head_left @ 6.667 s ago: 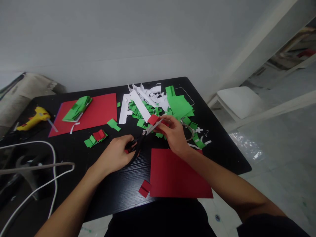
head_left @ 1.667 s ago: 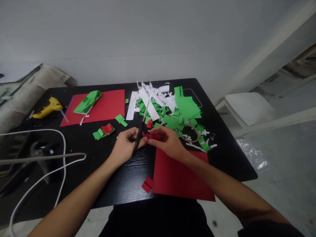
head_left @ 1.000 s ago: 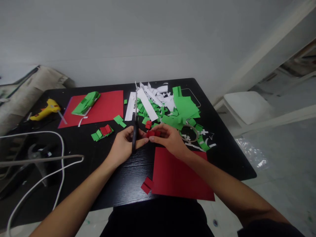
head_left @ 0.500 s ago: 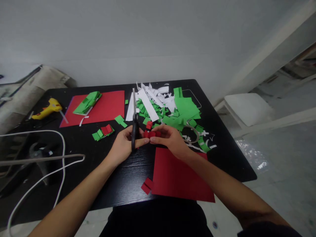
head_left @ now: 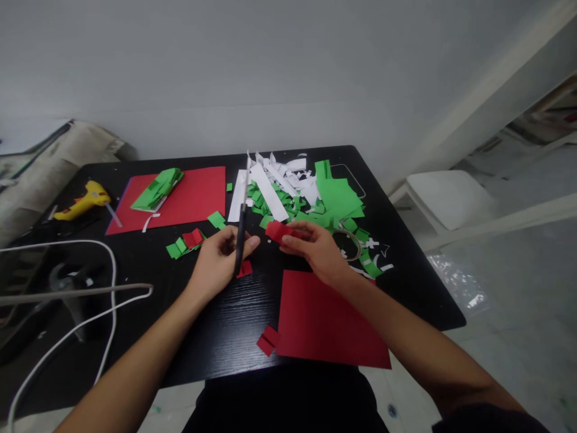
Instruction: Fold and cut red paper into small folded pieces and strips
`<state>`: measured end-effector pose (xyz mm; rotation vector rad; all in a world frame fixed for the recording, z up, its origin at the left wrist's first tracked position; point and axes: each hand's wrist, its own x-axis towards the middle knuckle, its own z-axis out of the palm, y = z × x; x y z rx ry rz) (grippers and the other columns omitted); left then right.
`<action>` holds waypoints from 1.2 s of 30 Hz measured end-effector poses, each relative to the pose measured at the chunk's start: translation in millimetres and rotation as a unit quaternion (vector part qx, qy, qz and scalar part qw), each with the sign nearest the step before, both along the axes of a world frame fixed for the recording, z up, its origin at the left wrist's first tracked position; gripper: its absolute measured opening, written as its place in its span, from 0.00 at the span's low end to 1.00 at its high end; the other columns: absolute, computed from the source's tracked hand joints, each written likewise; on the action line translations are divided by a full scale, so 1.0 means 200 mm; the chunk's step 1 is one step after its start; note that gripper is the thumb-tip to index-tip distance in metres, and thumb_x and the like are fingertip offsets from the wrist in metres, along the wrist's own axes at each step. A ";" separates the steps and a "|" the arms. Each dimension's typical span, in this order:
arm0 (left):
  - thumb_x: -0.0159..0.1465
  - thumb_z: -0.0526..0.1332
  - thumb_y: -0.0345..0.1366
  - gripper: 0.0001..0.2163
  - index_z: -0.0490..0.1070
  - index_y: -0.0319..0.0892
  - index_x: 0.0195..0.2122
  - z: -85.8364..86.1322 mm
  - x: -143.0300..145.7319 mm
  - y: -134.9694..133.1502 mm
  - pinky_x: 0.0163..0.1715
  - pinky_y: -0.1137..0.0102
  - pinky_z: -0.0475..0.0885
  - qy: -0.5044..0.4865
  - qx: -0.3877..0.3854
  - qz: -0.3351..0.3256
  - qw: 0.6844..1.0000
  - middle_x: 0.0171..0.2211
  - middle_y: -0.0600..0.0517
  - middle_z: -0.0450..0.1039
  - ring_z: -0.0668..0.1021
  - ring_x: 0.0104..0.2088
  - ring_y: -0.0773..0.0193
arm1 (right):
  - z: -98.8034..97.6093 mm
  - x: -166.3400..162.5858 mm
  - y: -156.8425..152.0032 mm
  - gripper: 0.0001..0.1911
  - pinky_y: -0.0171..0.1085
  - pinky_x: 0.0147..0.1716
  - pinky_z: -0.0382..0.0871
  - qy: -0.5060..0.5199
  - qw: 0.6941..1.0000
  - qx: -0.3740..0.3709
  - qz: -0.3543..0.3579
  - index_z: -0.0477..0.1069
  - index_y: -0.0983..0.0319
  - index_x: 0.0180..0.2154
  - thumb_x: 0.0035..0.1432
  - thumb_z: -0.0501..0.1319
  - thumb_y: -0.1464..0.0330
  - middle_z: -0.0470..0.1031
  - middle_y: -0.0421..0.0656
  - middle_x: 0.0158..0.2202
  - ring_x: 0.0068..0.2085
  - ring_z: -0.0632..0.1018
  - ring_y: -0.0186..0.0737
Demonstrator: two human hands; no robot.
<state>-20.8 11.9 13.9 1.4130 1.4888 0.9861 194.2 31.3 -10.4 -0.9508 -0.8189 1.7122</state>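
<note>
My left hand point(head_left: 220, 258) is closed around the black handles of a pair of scissors point(head_left: 241, 231), whose blades point away toward the wall. Between the thumb and fingers of my right hand point(head_left: 315, 246) is a small folded piece of red paper point(head_left: 277, 231). The two hands are apart. A small red paper piece point(head_left: 244, 269) lies on the black table point(head_left: 216, 343), just beside my left hand. Under my right forearm a large red sheet point(head_left: 329, 319) lies flat, with a creased red square point(head_left: 268, 340) at its left edge.
Green scraps point(head_left: 338, 195) and white paper strips point(head_left: 269, 192) are heaped at the back, by a tape roll point(head_left: 356, 245). A folded green bundle point(head_left: 157, 189) rests on another red sheet point(head_left: 202, 198). Farther left are a yellow glue gun point(head_left: 85, 201) and a white cable point(head_left: 112, 325).
My hands have drawn apart. My right hand has taken the red paper away from my left fingers, and a small red piece now shows on the table beside my left hand.
</note>
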 end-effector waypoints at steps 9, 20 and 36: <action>0.59 0.68 0.50 0.18 0.66 0.44 0.25 0.02 -0.10 0.01 0.25 0.71 0.57 0.136 -0.071 -0.160 0.975 0.23 0.57 0.63 0.65 0.26 0.64 | -0.02 0.07 0.10 0.21 0.45 0.52 0.82 0.037 0.990 -0.004 -0.136 0.78 0.57 0.37 0.42 0.82 0.63 0.83 0.38 0.39 0.46 0.84 0.42; 0.61 0.65 0.51 0.19 0.69 0.42 0.24 0.02 -0.11 0.03 0.29 0.69 0.60 0.200 -0.088 -0.216 0.952 0.23 0.56 0.68 0.68 0.27 0.64 | -0.03 0.07 0.11 0.22 0.41 0.48 0.84 0.067 0.984 0.031 -0.164 0.81 0.55 0.40 0.42 0.82 0.64 0.84 0.35 0.35 0.42 0.84 0.38; 0.61 0.66 0.50 0.17 0.67 0.43 0.24 0.02 -0.08 0.01 0.25 0.71 0.57 0.195 -0.063 -0.196 0.959 0.22 0.58 0.64 0.65 0.26 0.66 | -0.05 0.04 0.09 0.20 0.44 0.50 0.83 0.048 0.989 0.038 -0.132 0.82 0.55 0.40 0.43 0.82 0.65 0.85 0.37 0.37 0.42 0.85 0.39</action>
